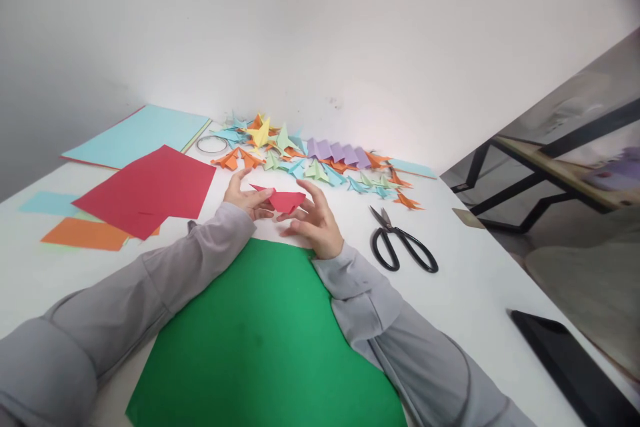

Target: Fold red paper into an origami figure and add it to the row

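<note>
A small folded red paper piece (283, 199) lies on the white table (480, 280) between my two hands. My left hand (245, 197) pinches its left end with thumb and fingers. My right hand (315, 221) holds its right side, fingers curled over it. Both wrists rest at the far edge of a large green sheet (265, 340). Grey sleeves cover both my arms.
Black scissors (403, 247) lie right of my right hand. A red sheet (147, 190), orange sheet (85, 233) and light blue sheets (137, 137) lie at left. Several folded paper figures (310, 160) and a wire ring (211, 144) sit by the wall. A black tablet (570, 363) lies near the right edge.
</note>
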`<action>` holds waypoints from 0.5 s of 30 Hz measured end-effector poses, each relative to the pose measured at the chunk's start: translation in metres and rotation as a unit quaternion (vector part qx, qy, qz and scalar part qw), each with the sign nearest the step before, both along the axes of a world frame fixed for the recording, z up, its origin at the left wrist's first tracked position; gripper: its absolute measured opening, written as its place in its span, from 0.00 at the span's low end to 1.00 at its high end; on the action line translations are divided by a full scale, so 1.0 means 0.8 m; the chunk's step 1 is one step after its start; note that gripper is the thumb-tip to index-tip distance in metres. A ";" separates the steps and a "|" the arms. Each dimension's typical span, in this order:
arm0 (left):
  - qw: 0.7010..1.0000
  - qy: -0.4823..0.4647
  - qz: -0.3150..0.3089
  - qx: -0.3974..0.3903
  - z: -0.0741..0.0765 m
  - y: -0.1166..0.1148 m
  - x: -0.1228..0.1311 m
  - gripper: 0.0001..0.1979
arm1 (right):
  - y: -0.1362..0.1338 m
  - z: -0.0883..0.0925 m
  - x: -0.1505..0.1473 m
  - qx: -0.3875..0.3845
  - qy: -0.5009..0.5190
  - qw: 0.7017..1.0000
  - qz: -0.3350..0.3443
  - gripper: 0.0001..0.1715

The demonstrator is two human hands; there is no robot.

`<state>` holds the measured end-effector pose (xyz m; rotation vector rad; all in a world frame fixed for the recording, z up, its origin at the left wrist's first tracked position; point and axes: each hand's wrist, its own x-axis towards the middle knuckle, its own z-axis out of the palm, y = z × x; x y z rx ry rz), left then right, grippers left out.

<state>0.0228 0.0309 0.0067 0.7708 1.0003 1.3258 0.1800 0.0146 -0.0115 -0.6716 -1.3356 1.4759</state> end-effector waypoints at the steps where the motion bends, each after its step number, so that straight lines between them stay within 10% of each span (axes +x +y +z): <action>1: 1.000 0.008 -0.013 0.018 0.000 -0.002 0.000 0.46 | -0.002 0.000 -0.003 0.007 -0.020 1.000 -0.019 0.39; 7: 0.994 0.073 -0.081 0.020 -0.006 -0.007 0.003 0.13 | -0.003 -0.001 -0.012 -0.016 -0.054 0.995 -0.088 0.13; 15: 0.991 0.043 -0.126 0.030 -0.007 -0.011 0.005 0.16 | 0.000 -0.003 -0.011 -0.012 -0.009 0.992 -0.129 0.13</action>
